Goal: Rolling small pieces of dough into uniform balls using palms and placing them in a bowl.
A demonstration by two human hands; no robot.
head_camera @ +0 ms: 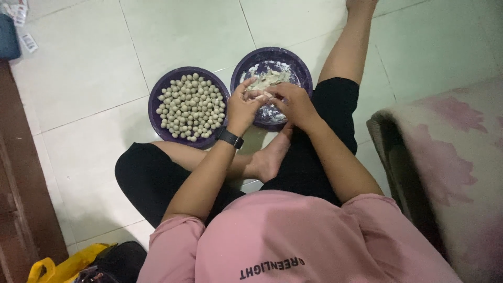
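Note:
I sit on a white tiled floor with two purple bowls in front of me. The left bowl [157,97] is full of several small pale dough balls [191,107]. The right bowl [298,63] holds a lump of pale dough [268,78] and scattered flour. My left hand [242,105], with a black watch on its wrist, and my right hand [294,102] meet over the near rim of the right bowl. Their fingertips pinch a small piece of dough [260,95] between them.
A cushion or mattress with a pink flower print [450,157] lies at the right. Dark wooden furniture [18,178] runs along the left edge. A yellow and black bag [89,262] sits at the lower left. My legs are folded under my arms.

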